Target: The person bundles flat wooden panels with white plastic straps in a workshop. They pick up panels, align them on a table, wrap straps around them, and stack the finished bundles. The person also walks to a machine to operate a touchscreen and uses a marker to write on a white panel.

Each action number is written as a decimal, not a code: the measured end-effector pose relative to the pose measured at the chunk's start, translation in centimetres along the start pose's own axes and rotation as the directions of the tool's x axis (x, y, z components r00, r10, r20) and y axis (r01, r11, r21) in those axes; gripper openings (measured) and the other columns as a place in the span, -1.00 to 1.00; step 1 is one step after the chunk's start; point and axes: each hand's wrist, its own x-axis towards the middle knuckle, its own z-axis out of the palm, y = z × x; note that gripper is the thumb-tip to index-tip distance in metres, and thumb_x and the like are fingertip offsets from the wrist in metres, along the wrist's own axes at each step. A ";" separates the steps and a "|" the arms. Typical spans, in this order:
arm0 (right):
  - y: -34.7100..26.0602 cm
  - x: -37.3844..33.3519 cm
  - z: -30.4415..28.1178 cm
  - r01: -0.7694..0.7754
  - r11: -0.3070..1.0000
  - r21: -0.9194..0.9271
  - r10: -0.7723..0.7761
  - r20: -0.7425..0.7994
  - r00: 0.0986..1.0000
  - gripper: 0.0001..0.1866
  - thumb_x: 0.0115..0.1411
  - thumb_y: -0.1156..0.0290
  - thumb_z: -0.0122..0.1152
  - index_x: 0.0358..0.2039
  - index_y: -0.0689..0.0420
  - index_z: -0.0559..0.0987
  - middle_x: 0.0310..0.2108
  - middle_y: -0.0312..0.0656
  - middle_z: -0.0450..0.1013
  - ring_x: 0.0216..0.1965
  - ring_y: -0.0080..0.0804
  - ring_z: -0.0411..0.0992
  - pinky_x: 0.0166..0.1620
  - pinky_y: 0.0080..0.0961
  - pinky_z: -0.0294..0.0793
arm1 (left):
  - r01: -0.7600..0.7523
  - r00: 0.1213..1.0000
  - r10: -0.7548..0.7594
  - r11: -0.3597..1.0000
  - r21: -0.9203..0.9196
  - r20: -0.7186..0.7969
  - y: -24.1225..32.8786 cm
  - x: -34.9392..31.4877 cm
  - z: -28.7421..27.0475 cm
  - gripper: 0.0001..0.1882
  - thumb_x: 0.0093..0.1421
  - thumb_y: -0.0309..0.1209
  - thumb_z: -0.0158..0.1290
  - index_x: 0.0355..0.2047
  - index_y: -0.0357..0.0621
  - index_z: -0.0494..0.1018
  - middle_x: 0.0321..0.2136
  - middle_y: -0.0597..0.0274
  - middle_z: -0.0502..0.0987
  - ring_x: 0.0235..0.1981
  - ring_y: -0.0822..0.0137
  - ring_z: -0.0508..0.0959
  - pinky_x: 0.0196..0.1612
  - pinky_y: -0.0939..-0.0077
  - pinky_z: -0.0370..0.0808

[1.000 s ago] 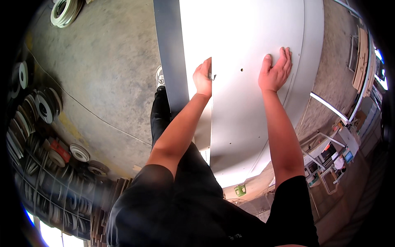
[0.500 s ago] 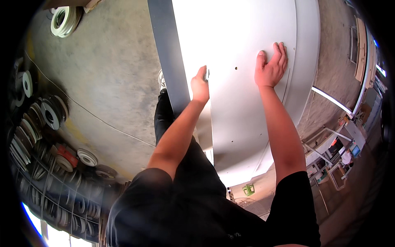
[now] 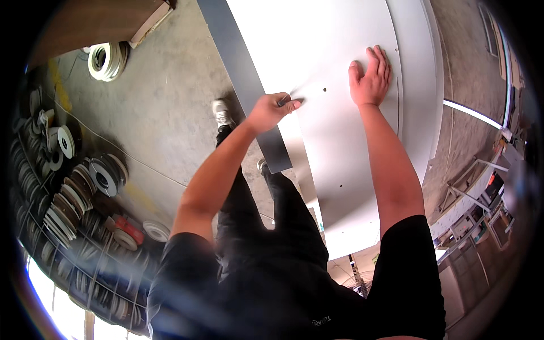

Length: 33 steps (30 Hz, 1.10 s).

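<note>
A large white panel with small drilled holes lies in front of me, on top of other white boards. My left hand is closed around a small dark tool beside the panel's left edge; its kind is mostly hidden by my fingers. My right hand rests on the panel's face with fingers stretched out, holding nothing. A long dark grey board runs along the left side, partly behind my left hand and forearm.
On the concrete floor to the left are rolls of edge banding and a wire rack full of more rolls. A brown board stands at the upper left. Metal frames are at the right.
My left hand has turned, its thumb now pointing right over the panel edge with the tool still in it. My right hand stays flat on the panel. The view has shifted.
</note>
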 end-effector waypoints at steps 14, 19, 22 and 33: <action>-0.8 1.5 0.5 -0.017 1.000 0.018 0.015 0.107 0.994 -0.44 0.22 0.22 0.19 0.24 0.00 0.38 0.39 -0.17 0.22 0.44 -0.09 0.12 0.45 -0.01 0.04 | 0.550 0.785 0.094 0.347 -0.759 0.612 -2.9 3.2 -3.6 -0.57 0.42 -0.30 0.06 -0.61 0.06 0.20 -0.67 0.52 0.13 -0.66 0.54 0.12 -0.57 0.58 0.08; -0.7 1.7 0.8 -0.016 1.000 0.026 0.014 0.102 0.995 -0.44 0.23 0.21 0.16 0.24 0.01 0.39 0.40 -0.13 0.21 0.42 -0.03 0.13 0.44 0.01 0.04 | 0.433 0.817 0.307 0.233 -0.871 0.488 -1.8 1.6 -12.9 -0.58 0.39 -0.29 0.06 -0.62 0.06 0.21 -0.72 0.51 0.14 -0.73 0.52 0.13 -0.61 0.54 0.05; -1.1 2.3 1.0 -0.017 0.999 0.044 0.012 0.106 0.994 -0.45 0.23 0.20 0.15 0.23 0.01 0.39 0.40 -0.12 0.21 0.42 -0.01 0.14 0.43 0.02 0.05 | 0.234 0.908 0.245 0.375 -0.897 0.339 1.0 -0.5 -24.3 -0.66 0.36 -0.28 0.06 -0.57 0.12 0.26 -0.73 0.54 0.14 -0.74 0.54 0.13 -0.58 0.55 0.11; -1.4 2.9 -0.2 -0.064 0.998 -0.018 0.066 0.126 0.990 -0.43 0.24 0.23 0.17 0.25 0.03 0.35 0.40 -0.07 0.19 0.41 0.04 0.13 0.44 0.03 0.06 | -0.173 0.984 0.128 0.502 -0.847 -0.125 5.3 2.5 -30.2 -0.27 0.45 0.20 -0.18 0.23 -0.25 0.39 -0.13 0.30 0.52 -0.55 0.56 0.24 -0.46 0.61 0.24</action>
